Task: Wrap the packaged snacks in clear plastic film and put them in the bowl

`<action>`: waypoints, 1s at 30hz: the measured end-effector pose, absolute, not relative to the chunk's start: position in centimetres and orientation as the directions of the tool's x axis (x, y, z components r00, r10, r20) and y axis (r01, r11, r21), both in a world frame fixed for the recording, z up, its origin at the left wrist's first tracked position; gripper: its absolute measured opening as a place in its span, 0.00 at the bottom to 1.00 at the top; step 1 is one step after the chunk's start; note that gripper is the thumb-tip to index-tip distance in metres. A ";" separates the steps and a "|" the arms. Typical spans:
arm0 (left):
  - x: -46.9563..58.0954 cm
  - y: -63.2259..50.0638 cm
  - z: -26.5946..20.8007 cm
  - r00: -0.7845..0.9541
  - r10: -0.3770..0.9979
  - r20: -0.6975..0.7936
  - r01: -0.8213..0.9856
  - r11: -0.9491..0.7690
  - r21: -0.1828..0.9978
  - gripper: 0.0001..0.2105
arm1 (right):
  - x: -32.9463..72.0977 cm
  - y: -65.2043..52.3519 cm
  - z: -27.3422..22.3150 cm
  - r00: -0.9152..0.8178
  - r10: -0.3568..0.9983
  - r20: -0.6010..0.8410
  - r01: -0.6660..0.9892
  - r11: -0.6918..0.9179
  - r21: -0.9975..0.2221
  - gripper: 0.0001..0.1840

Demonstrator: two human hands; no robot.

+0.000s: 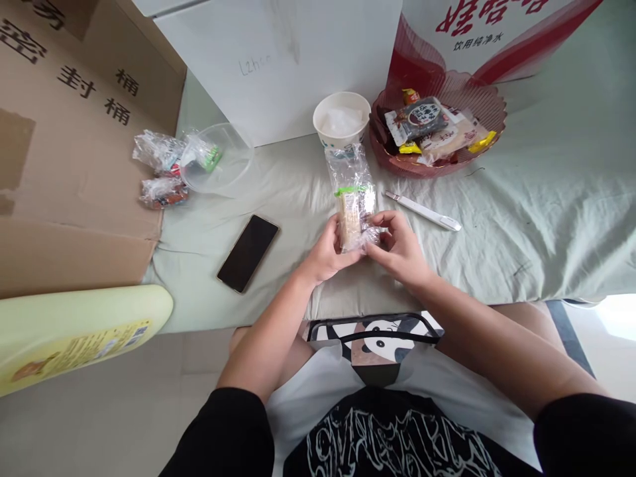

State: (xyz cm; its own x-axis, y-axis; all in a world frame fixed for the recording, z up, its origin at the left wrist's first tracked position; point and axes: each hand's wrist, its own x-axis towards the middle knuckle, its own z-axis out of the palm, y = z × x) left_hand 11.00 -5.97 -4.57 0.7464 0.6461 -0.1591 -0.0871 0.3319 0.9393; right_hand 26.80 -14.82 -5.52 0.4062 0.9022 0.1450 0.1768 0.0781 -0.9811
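A clear plastic snack packet (352, 211) lies between my two hands, with pale bar-shaped pieces inside and a green strip across it. My left hand (328, 255) is closed on its left side, thumb along the lower edge. On the right, my right hand (397, 248) pinches the crumpled wrapper at the packet's lower right corner. The packet's loose clear upper end reaches up to a white paper cup (342, 119) that has crumpled white material inside. Just right of the packet rests a white utility knife (424, 211).
A pink scalloped bowl (442, 165) of wrapped snacks stands at the back right. A black phone (248, 254) lies left of my hands. Farther left are a clear plastic tub (233, 165), several wrapped packets (163, 192) and a cardboard box (89, 218). White boxes (283, 73) stand behind.
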 end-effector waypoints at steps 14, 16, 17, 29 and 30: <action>10.6 -6.2 -4.5 0.884 0.397 -0.247 0.117 0.322 0.939 0.59 | 29.5 -14.3 -5.0 0.312 0.889 0.335 0.472 0.161 -0.867 0.11; 10.5 -6.1 -4.7 0.887 0.398 -0.233 0.104 0.320 0.942 0.63 | 29.1 -14.5 -5.2 0.201 0.863 0.463 0.604 0.263 -0.752 0.10; 10.5 -6.1 -4.7 0.887 0.407 -0.218 0.091 0.310 0.946 0.63 | 28.8 -14.7 -5.3 0.138 0.857 0.497 0.648 0.301 -0.700 0.12; 10.4 -4.7 -5.6 0.523 0.851 0.051 0.059 -0.096 0.994 0.25 | 32.4 -15.3 -4.5 0.374 0.810 0.451 0.812 -0.051 -0.582 0.17; 10.4 -4.6 -5.6 0.464 0.884 0.064 0.084 -0.116 0.990 0.23 | 33.3 -15.2 -4.9 0.433 0.806 0.402 0.817 -0.164 -0.553 0.19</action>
